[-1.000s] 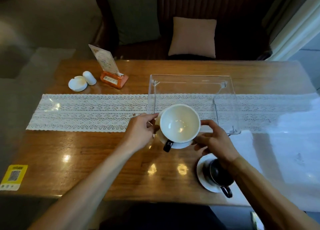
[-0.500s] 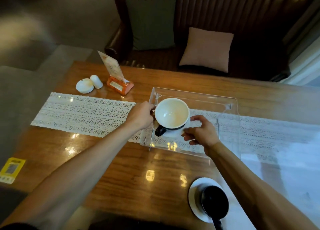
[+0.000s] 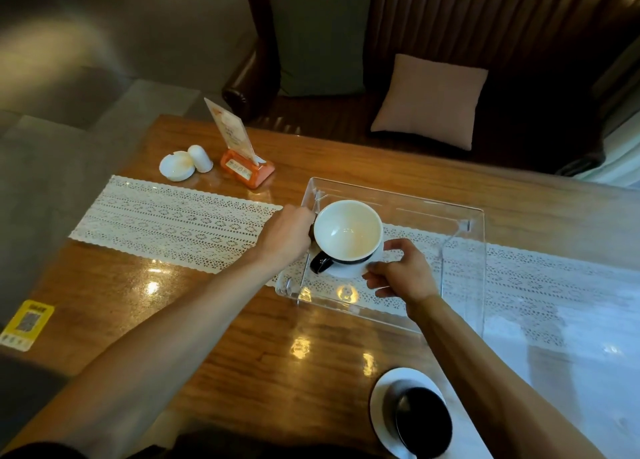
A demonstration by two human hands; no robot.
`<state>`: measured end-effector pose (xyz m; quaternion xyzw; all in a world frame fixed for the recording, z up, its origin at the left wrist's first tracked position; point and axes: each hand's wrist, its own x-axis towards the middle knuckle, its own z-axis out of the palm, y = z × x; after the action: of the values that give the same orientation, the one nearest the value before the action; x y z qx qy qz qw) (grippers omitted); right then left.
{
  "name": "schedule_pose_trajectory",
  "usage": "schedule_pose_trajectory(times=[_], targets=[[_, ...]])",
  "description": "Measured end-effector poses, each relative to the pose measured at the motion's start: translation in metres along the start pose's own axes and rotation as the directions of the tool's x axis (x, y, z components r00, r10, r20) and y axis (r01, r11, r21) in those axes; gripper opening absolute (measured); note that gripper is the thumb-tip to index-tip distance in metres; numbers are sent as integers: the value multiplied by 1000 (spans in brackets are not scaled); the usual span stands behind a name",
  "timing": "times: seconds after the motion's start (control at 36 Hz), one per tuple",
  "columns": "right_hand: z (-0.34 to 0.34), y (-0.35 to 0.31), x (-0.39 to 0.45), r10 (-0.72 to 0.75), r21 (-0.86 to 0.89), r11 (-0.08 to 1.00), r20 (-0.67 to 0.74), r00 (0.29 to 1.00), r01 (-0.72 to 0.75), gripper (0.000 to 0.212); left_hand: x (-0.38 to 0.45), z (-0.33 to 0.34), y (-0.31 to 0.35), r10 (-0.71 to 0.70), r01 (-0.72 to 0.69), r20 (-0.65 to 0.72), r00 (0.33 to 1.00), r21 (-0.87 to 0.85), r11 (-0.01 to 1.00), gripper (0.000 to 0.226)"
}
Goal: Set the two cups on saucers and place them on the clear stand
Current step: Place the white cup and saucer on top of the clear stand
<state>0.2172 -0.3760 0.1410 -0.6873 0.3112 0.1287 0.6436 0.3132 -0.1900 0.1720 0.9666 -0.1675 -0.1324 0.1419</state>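
Observation:
A cup with a white inside and dark outside (image 3: 347,230) sits on a white saucer (image 3: 349,268) on the left part of the clear stand (image 3: 433,212). Its dark handle points toward me. My left hand (image 3: 285,235) grips the saucer's left edge and my right hand (image 3: 401,273) grips its right edge. The saucer looks to be touching the stand top, but I cannot tell for sure. A second, dark cup (image 3: 423,418) rests on another white saucer (image 3: 382,393) at the table's near edge, to the right of my right arm.
A white lace runner (image 3: 173,221) crosses the wooden table (image 3: 242,354) under the stand. At the far left stand an orange menu holder (image 3: 242,160), a white ashtray (image 3: 176,166) and a white shaker (image 3: 201,159). A bench with cushions lies beyond.
Both hands carried the white-lined cup and saucer from the table's near side up and onto the left part of the clear stand. The dark cup stayed in place.

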Motion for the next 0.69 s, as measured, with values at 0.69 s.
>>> schedule_pose_trajectory(times=[0.69], targets=[[-35,65,-32,-533,-844,155,365,763,513,62,-146,93,-1,290,-314,-309,906,-29,949,42]])
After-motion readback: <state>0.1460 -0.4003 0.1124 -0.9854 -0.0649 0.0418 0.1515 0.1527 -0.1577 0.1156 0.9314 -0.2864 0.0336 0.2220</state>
